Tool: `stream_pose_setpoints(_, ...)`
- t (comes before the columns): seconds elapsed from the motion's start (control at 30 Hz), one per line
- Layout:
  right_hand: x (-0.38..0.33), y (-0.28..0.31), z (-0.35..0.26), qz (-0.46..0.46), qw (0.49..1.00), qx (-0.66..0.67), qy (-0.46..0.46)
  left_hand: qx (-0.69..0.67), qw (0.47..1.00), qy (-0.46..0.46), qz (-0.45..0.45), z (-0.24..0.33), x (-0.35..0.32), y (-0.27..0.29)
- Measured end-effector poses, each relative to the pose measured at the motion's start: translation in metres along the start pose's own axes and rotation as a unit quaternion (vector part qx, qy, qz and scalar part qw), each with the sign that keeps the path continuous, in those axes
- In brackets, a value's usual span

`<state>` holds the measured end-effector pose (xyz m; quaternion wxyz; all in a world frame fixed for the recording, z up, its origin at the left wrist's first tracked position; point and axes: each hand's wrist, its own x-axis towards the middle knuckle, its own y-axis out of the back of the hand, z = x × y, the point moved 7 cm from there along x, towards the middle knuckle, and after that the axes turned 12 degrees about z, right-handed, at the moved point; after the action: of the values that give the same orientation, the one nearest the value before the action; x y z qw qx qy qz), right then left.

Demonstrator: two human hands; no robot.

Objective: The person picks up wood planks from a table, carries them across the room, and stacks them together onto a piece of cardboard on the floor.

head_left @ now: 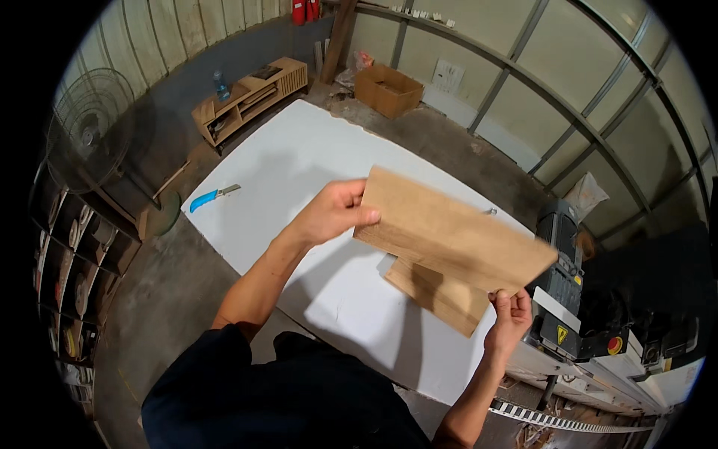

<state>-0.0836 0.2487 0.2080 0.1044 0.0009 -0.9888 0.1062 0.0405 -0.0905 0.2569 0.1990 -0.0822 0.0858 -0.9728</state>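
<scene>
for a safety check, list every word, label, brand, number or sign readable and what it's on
No words or numbers readable.
Yellow warning triangle: on dark machine housing.
Yellow sticker above it: too small.
White sheet by the wall: any print too small.
Held board: no visible text.

1. I see light tan on the raised board (456,224), streaked with wood grain.
2. The lower board (434,293) looks a similar grained brown to me.
3. My view shows a white worktop (262,179).
4. I pick out a bright blue knife handle (203,201).
5. The shirt (284,396) is near-black.
6. I spot a red button (615,345) ringed with yellow.
</scene>
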Motion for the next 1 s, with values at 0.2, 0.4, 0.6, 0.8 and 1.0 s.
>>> stream_pose_setpoints(0.2, -0.009, 0.006, -0.004, 0.005, 0.95, -0.269, 0.158, 0.143, 0.975, -0.167, -0.006, 0.003, -0.016, -0.002)
stream_pose_setpoints(0.4, -0.012, 0.009, -0.014, 0.042, 0.912, -0.311, 0.266, 0.174, 0.957, -0.229, 0.023, 0.011, -0.023, -0.011)
stream_pose_setpoints(0.6, -0.014, 0.007, -0.014, 0.032, 0.935, -0.235, 0.265, 0.159, 0.952, -0.261, 0.009, 0.016, -0.023, -0.014)
stream_pose_setpoints(0.8, -0.02, 0.008, -0.01, 0.061, 0.968, -0.122, 0.211, 0.061, 0.965, -0.246, 0.072, 0.015, -0.023, -0.016)
stream_pose_setpoints(1.0, -0.026, 0.017, -0.009, 0.07, 0.942, -0.177, 0.276, -0.163, 0.982, 0.075, 0.054, -0.043, -0.022, 0.008)
